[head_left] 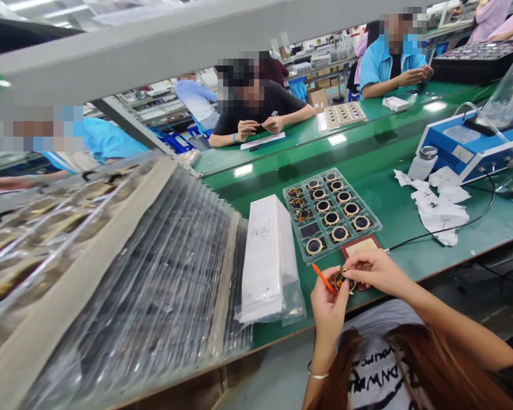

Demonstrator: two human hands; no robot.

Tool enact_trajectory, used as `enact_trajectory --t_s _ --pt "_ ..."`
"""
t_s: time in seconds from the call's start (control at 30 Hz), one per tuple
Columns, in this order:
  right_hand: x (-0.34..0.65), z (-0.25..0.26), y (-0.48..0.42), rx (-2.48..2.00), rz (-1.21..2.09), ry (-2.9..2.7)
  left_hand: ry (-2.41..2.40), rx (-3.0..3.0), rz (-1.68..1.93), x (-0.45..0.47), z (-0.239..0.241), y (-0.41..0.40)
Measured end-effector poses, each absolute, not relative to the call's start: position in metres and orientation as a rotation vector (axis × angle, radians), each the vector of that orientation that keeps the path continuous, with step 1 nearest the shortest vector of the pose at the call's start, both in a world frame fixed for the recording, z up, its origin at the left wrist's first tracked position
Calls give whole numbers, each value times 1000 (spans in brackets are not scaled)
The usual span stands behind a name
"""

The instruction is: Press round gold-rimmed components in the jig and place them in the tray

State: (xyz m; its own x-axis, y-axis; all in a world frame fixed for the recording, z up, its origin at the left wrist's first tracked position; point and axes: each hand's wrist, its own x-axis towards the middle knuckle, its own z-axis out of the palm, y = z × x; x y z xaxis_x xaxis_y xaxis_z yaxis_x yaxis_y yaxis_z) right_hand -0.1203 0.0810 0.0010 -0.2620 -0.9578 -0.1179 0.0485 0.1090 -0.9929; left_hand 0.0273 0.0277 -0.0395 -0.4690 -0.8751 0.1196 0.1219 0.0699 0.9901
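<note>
A long green workbench [367, 165] is running across a busy factory hall, its glossy top reflecting the ceiling lights [243, 169]. A grey overhead beam [162, 42] is crossing the upper view, while shelving and cardboard boxes [317, 98] are filling the far side. Other people are sitting along the opposite edge of the bench, working.

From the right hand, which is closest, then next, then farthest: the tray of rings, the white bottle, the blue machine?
1. Tray of rings: just beyond the right hand.
2. White bottle: farther back, to the right.
3. Blue machine: farthest, back right, behind the bottle.
</note>
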Motion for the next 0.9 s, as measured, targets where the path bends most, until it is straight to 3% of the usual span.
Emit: enact_trajectory --t_s 0.9 --pt "-126 -7 81 -1270 -1220 1513 -1639 685 -1418 25 -44 27"
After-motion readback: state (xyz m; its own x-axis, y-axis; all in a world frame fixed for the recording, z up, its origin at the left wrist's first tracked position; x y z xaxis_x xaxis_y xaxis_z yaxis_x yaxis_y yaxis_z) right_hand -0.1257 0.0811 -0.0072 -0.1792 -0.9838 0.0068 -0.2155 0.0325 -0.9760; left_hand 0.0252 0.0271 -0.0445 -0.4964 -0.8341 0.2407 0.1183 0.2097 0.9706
